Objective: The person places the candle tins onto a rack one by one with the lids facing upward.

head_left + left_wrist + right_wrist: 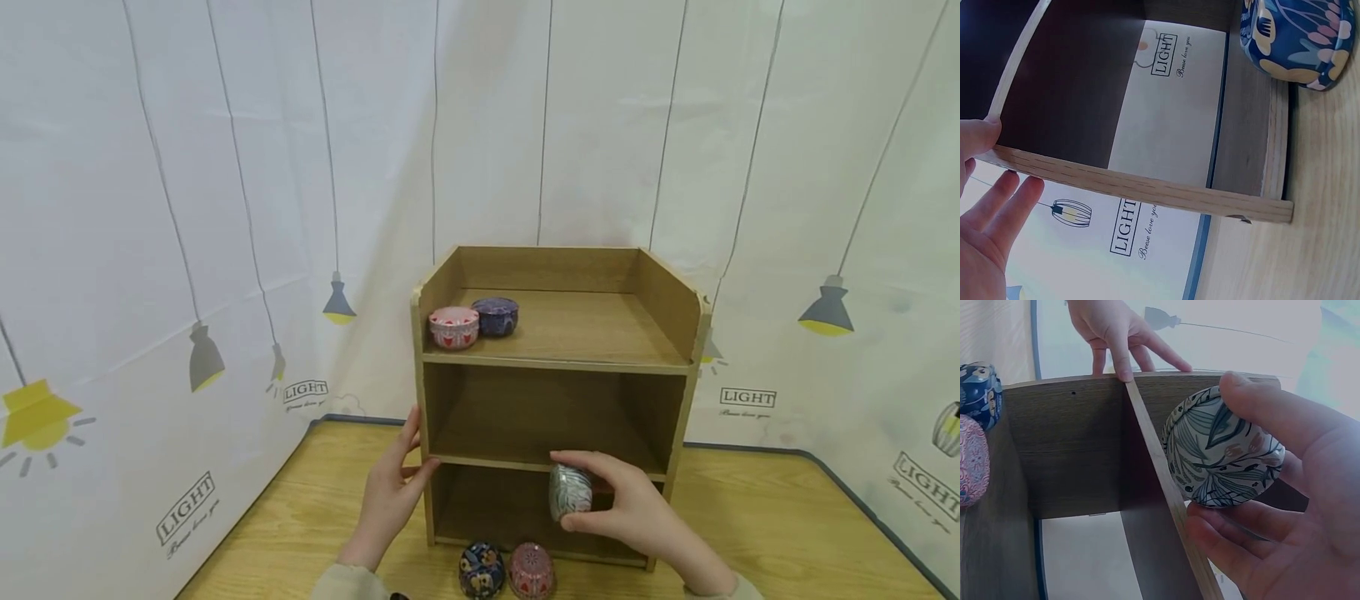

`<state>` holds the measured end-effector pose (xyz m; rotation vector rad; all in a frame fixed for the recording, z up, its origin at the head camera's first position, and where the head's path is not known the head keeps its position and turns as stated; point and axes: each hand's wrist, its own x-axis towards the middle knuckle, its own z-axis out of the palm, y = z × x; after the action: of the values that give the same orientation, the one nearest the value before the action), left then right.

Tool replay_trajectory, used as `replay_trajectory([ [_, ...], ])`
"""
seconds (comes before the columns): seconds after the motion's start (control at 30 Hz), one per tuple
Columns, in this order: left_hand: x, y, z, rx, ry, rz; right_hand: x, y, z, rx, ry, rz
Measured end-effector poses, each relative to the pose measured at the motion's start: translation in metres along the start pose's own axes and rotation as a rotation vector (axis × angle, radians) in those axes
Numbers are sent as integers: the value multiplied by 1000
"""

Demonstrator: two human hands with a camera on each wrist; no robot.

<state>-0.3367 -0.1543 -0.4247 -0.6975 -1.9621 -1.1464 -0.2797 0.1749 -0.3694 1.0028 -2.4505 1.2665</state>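
My right hand [630, 505] grips a round tin [570, 492] with a white, green and black leaf pattern, between thumb and fingers. It is in front of the lower part of a wooden shelf unit [558, 364], near the middle board's front edge. In the right wrist view the tin [1222, 450] is tilted on its side. My left hand [390, 487] holds the unit's left side panel, thumb at the front edge and fingers spread along the outer face. A blue patterned tin [482, 570] and a pink patterned tin [532, 571] sit before the unit's base.
On the unit's top board, at the left, a pink-and-red tin [453, 327] touches a dark blue-purple tin [496, 317]. The unit stands on a wood-grain table [780, 517]. White sheeting [495, 125] printed with lamps surrounds the table at the back and sides.
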Motion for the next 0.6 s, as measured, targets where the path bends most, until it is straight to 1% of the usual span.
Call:
replay_trajectory([
  [0.3, 0, -1, 0, 2, -2, 3, 6, -5, 0, 6, 28, 2],
  [0.6, 0, -2, 0, 1, -5, -6, 14, -11, -1, 20, 69, -28],
])
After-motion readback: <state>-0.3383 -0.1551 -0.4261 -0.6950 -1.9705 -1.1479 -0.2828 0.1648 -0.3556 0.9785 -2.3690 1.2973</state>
